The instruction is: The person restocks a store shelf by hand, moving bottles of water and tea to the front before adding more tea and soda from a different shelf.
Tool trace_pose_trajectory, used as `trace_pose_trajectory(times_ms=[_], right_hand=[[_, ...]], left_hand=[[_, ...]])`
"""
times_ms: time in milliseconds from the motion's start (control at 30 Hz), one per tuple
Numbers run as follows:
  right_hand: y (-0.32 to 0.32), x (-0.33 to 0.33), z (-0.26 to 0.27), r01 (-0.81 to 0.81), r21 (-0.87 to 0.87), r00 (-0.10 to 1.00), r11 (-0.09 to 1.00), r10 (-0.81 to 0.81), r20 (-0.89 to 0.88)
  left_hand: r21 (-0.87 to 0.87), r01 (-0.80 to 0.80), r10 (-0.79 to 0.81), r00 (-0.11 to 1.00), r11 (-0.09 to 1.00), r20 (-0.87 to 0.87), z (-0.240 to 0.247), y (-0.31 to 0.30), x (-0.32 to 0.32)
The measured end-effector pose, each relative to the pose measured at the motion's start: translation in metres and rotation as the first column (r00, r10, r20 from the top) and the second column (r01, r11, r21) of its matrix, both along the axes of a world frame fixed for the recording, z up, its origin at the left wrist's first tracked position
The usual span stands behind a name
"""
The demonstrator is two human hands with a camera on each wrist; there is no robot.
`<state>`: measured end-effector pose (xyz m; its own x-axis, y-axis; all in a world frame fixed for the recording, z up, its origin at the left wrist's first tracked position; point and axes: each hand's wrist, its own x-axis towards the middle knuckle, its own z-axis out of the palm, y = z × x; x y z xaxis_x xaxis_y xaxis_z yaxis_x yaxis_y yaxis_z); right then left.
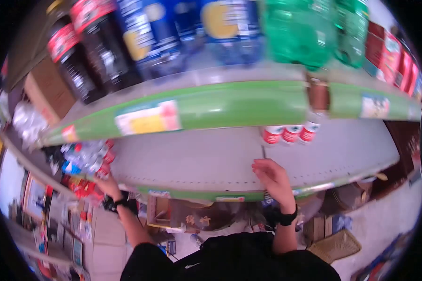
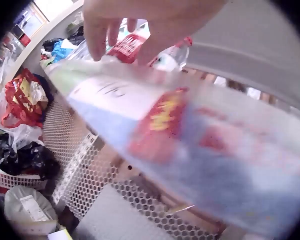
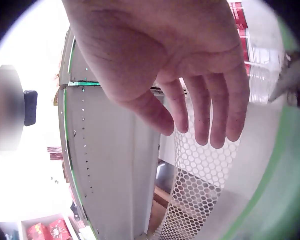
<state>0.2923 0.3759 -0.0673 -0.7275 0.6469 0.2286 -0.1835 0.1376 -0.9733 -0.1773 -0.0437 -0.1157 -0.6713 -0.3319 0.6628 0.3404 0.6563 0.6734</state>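
At the left end of the middle shelf (image 1: 187, 159), my left hand (image 1: 109, 186) is at a cluster of clear plastic bottles (image 1: 86, 153) with red labels. In the left wrist view its fingers (image 2: 97, 40) curl down over a red-labelled plastic bottle (image 2: 126, 48), which they grip; the hand hides part of it. My right hand (image 1: 274, 180) hovers by the front of the shelf with nothing in it, its fingers (image 3: 219, 110) loosely extended in the right wrist view. Several red-labelled bottles (image 1: 290, 134) stand further back, right of centre.
Above runs a green shelf edge (image 1: 248, 104) with price tags, carrying cola bottles (image 1: 105, 47), blue-labelled bottles (image 1: 232, 30) and green bottles (image 1: 300, 33). Red bags (image 2: 24, 100) lie to the left. A woven tray (image 1: 335, 246) is on the floor at right.
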Motion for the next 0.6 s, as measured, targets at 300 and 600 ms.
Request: trace_pose_trajectory(times_ms=[300,600], right_hand=[[0.031,-0.002,0.019,0.397,0.208,0.907,0.894,-0.417,0.061],[0.054,-0.025,-0.019,0.367,0.39,0.919,0.845,-0.394,-0.01]], left_hand=[[0.282,0.886,-0.928,0.335,0.369,0.162,0.063,0.255,0.249],[0.521,0.844,-0.906,-0.312,-0.127,0.285,0.05,0.4,0.329]])
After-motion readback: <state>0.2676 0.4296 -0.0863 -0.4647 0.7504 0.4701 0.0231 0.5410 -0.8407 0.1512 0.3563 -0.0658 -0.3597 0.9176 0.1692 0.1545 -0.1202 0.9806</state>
